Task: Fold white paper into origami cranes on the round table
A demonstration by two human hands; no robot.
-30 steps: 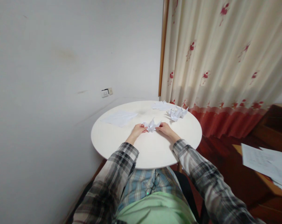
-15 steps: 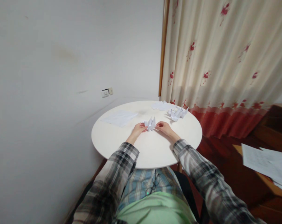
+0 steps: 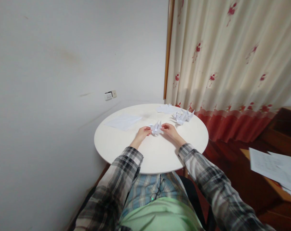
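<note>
As paper [image 3: 156,128] is held, round table [image 3: 155,157], curtain [image 3: 232,64]

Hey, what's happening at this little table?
A person in a plaid shirt sits at a round white table, left hand and right hand both pinching a small folded paper figure. A flat paper sheet lies to its left, and a cluster of folded figures sits farther back on the right.

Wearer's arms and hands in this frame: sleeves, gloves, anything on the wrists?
Long, loose plaid flannel covers both arms: the left sleeve and right sleeve show grey, black and white checks, with cuffs at the wrists. The left hand and right hand are bare, no gloves. Rings or a watch are too small to tell.
</note>
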